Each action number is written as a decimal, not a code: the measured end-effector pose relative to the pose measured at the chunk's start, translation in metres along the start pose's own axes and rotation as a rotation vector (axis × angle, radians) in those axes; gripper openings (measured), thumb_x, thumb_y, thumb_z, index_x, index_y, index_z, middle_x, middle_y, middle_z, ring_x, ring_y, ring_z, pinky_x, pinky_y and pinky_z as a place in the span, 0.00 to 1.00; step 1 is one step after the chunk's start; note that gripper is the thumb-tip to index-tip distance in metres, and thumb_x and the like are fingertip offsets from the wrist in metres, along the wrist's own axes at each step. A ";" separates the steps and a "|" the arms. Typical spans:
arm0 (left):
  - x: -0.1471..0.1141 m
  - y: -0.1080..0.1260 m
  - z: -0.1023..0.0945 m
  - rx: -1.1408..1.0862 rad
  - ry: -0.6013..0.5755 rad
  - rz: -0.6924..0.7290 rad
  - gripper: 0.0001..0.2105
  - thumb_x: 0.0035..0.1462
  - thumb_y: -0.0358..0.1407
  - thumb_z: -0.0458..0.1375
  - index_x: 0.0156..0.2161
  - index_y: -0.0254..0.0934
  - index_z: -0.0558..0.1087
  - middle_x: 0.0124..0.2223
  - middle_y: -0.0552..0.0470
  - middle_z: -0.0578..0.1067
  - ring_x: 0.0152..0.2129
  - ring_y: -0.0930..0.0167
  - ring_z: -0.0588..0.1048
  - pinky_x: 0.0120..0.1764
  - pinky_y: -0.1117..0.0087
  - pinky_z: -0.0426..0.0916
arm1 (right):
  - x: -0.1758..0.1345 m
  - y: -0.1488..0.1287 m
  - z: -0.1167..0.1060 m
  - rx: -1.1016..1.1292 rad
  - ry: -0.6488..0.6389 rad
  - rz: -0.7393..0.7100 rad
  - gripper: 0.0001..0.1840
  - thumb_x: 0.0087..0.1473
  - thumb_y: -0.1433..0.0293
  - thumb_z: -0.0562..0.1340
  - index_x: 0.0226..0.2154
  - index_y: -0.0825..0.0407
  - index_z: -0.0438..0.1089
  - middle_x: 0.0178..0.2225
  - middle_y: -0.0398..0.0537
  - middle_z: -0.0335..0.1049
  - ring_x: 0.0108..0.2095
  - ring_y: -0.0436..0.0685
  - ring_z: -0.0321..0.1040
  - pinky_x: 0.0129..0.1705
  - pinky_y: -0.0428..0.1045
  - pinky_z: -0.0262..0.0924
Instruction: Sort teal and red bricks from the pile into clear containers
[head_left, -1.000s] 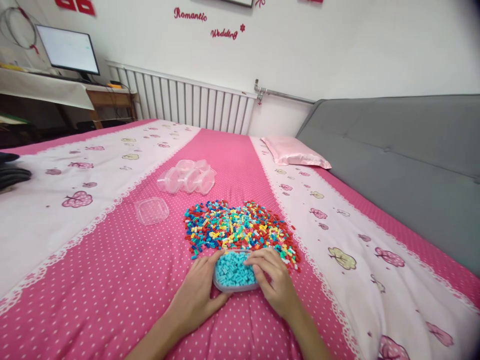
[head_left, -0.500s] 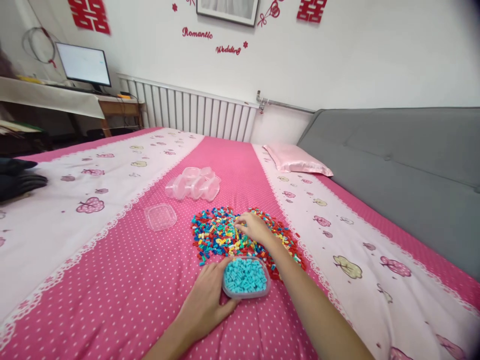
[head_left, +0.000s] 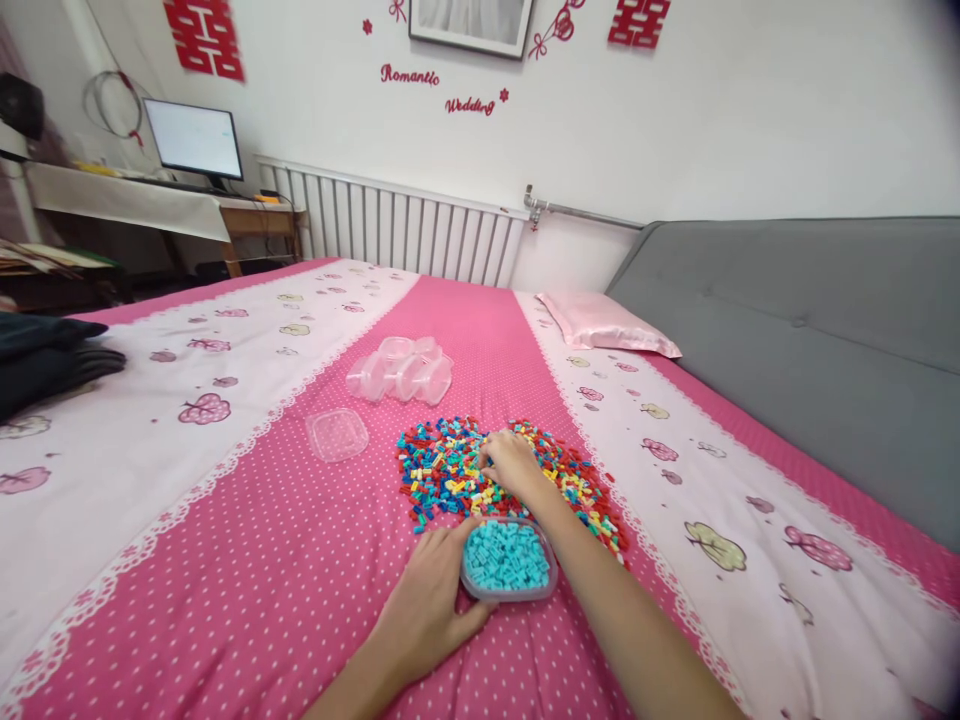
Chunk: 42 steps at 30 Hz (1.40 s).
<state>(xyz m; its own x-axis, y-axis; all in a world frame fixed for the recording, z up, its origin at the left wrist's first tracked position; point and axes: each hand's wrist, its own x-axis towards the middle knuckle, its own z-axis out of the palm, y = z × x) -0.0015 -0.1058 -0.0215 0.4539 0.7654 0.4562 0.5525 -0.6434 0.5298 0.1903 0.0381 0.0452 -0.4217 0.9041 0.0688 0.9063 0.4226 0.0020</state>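
Observation:
A clear plastic container (head_left: 508, 595) filled with turquoise building bricks (head_left: 506, 556) sits on the bed. My left hand (head_left: 436, 590) grips its left side, thumb along the near edge and fingers at the far rim. Beyond it spreads a loose pile of small mixed bricks (head_left: 439, 470) in red, blue, yellow, green and turquoise. Over the middle of that pile, my right hand (head_left: 511, 460) reaches down with its fingers drawn together. Whatever lies between those fingertips is hidden or too small to make out. My right forearm passes just right of the container.
A clear lid (head_left: 337, 435) lies left of the pile, with several nested clear containers (head_left: 401, 370) behind it. Farther off are a pink pillow (head_left: 607, 325), a grey headboard (head_left: 787, 350) and a radiator (head_left: 397, 220). Dark folded cloth (head_left: 56, 360) rests at the left.
The whole view has shifted slightly, so things appear farther right. My right hand's fingers have drawn closer together and point down into the pile. My left hand keeps its grip on the container.

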 end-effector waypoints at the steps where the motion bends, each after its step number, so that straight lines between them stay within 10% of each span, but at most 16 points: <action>1: 0.000 0.000 0.000 0.001 0.000 0.002 0.38 0.59 0.33 0.65 0.70 0.42 0.53 0.61 0.40 0.73 0.57 0.53 0.73 0.59 0.48 0.69 | 0.000 -0.001 0.000 -0.003 0.002 0.003 0.17 0.67 0.62 0.65 0.55 0.51 0.72 0.57 0.53 0.72 0.53 0.61 0.72 0.55 0.62 0.70; 18: 0.001 -0.005 0.003 0.007 0.021 0.005 0.36 0.59 0.34 0.65 0.69 0.41 0.55 0.62 0.40 0.73 0.57 0.53 0.74 0.59 0.49 0.70 | -0.010 0.012 0.002 0.368 0.145 0.064 0.15 0.67 0.61 0.65 0.50 0.53 0.73 0.49 0.50 0.75 0.45 0.58 0.75 0.49 0.58 0.73; 28: 0.002 -0.002 0.001 0.006 0.027 0.012 0.38 0.59 0.33 0.65 0.69 0.43 0.54 0.61 0.40 0.74 0.57 0.54 0.75 0.58 0.50 0.71 | -0.120 -0.006 -0.008 0.781 0.438 -0.018 0.06 0.57 0.74 0.64 0.38 0.50 0.74 0.35 0.44 0.79 0.37 0.56 0.76 0.42 0.50 0.70; 42: 0.003 -0.002 0.001 0.013 0.028 0.022 0.36 0.59 0.33 0.66 0.68 0.43 0.55 0.62 0.40 0.73 0.57 0.53 0.74 0.57 0.51 0.72 | -0.156 -0.051 -0.004 0.421 0.595 -0.001 0.14 0.50 0.82 0.75 0.29 0.48 0.76 0.28 0.41 0.72 0.35 0.57 0.68 0.42 0.52 0.61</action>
<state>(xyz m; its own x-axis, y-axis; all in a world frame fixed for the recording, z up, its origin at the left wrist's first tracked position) -0.0006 -0.1024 -0.0217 0.4464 0.7505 0.4873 0.5520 -0.6595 0.5102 0.2103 -0.1249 0.0382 -0.2276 0.7668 0.6002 0.7679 0.5204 -0.3736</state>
